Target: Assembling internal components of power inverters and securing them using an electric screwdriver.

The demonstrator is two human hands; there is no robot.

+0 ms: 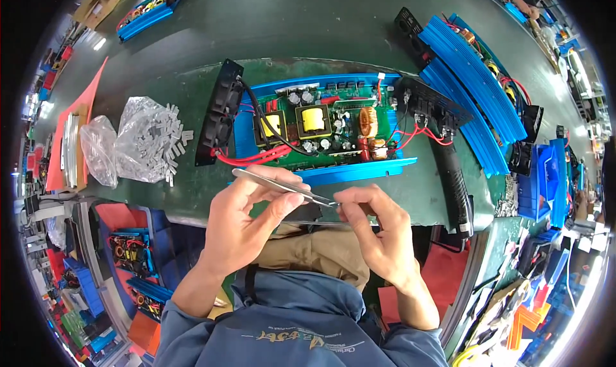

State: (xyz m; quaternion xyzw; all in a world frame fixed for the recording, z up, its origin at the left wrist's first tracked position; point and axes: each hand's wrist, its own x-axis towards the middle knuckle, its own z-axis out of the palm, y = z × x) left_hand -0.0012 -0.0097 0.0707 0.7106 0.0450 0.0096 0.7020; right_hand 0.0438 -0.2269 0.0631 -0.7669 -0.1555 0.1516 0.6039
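While our left hand (239, 218) grips the tweezers (277, 184) between thumb and fingers, their tips slant rightward to the fingertips of our right hand (380, 233), near the middle of the frame. That right hand is drawn into a loose pinch beside the tips; we cannot tell whether it grasps anything small. To handle this well, we should probably steady both wrists, squeeze the tweezers lightly and meet the tips squarely, so that no tiny part springs away. It also seems wise to stay clear of the red wires (256, 156). The tweezers lie within the left hand, just left of the right hand's fingertips. The board (350, 128) sits in its blue case (359, 172) on the surface (289, 30), at upper centre, just above both hands; we cannot tell whether the left fingers brush the case.
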